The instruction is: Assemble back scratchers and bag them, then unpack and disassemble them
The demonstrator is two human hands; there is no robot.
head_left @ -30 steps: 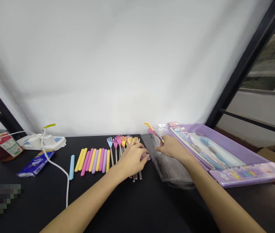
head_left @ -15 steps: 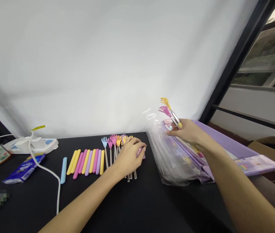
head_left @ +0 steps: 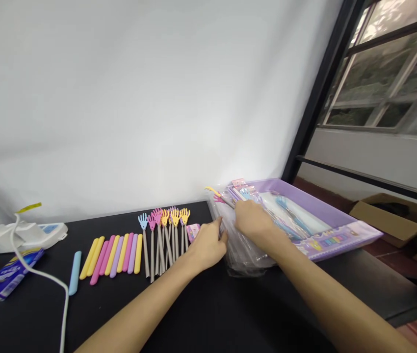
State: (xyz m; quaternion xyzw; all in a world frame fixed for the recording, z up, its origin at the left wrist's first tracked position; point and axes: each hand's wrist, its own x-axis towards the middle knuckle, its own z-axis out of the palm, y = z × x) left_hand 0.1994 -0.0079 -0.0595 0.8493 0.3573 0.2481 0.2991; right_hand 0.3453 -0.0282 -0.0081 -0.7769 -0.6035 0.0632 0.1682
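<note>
My right hand (head_left: 254, 223) is closed around telescopic back scratchers with metal rods, a yellow hand-shaped head (head_left: 213, 190) and a pink one (head_left: 219, 197) poking out to its left. It is above a stack of clear plastic bags (head_left: 243, 260). My left hand (head_left: 208, 246) reaches to the left edge of these bags, index finger and thumb apart. A small pink card (head_left: 193, 231) shows beside its wrist, partly covered. Left of that hand lies a row of back scratchers (head_left: 159, 240) with blue, pink and yellow heads, their lower ends partly behind my forearm.
Several coloured plastic tubes (head_left: 115, 255) lie in a row on the black table. A purple box (head_left: 344, 235) with packed back scratchers stands at the right. On the left are a power strip (head_left: 52, 230), a white cable (head_left: 65, 299) and a blue packet (head_left: 8, 277).
My left hand has moved right, off the back scratchers to the bags. The right hand has tipped its back scratchers down toward the bags. The view has turned right.
</note>
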